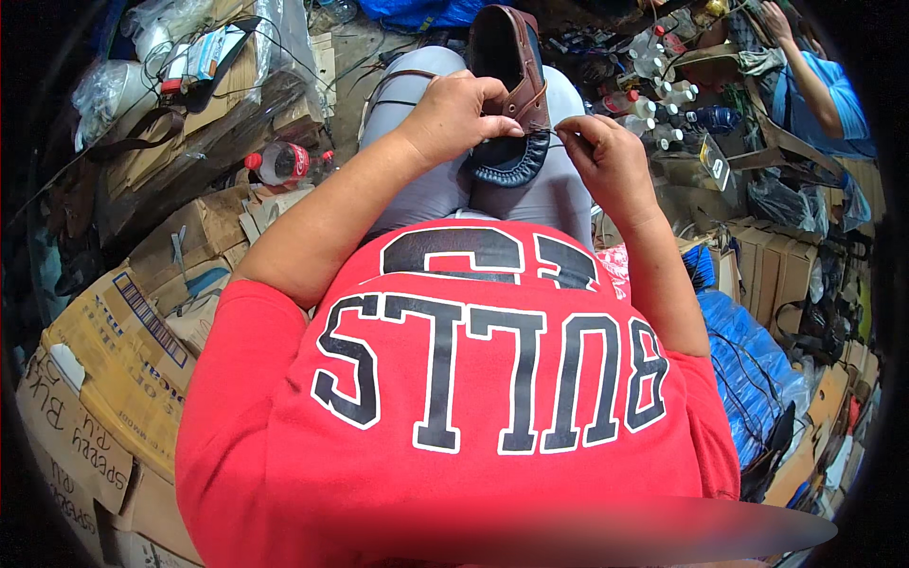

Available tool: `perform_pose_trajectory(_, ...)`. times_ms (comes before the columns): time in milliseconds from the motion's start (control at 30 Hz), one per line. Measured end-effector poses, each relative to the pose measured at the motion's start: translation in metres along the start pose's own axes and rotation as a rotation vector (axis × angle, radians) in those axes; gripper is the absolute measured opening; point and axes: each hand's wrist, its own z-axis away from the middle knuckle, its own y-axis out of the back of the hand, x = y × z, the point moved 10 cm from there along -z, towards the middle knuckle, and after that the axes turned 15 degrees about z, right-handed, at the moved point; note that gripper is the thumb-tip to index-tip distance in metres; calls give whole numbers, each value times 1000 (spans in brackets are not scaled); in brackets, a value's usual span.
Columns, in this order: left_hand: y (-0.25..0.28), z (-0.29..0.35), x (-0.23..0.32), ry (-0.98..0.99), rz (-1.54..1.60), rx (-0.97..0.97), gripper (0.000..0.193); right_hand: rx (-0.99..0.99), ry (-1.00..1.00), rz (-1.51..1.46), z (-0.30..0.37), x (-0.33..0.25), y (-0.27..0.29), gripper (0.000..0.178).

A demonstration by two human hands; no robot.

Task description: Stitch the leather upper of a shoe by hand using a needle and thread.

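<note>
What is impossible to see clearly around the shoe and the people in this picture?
Head view:
Brown-and-black moccasin: sole hidden beneath the shoe itself.
Left hand: palm hidden by the hand itself.
Right hand: anything pinched in its fingers is too small to identify.
Blue-shirted co-worker: body cut off at the upper-right rim.

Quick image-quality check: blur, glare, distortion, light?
Head view: left hand , right hand and shoe read fairly sharp; head view, bottom edge: a smooth blurred patch over the red shirt; head view, upper left: pale glare on clear plastic; head view, right: highlights on blue plastic sheeting; head view, rim: fisheye bending, black corners.
</note>
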Motion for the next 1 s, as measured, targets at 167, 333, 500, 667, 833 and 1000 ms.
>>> perform_pose_trajectory(167,1,-1,11,-91,-36,20,32,13,-8,-17,1,2,1,10)
perform_pose_trajectory(333,-1,-2,14,-133,-41,27,30,-22,-33,-25,-1,6,-4,11)
perform_pose_trajectory(500,-1,-2,22,-195,-112,23,32,-18,-40,10,-1,8,-4,12)
perform_pose_trajectory(667,-20,-2,44,-435,-48,-142,27,9,-32,-50,-4,15,-16,12)
perform_pose_trajectory(833,-17,-15,30,-331,33,-208,37,-107,-49,-257,0,34,-32,14)
perform_pose_trajectory(1000,-23,-24,36,-364,79,-197,28,-11,-189,-473,-4,47,-50,16)
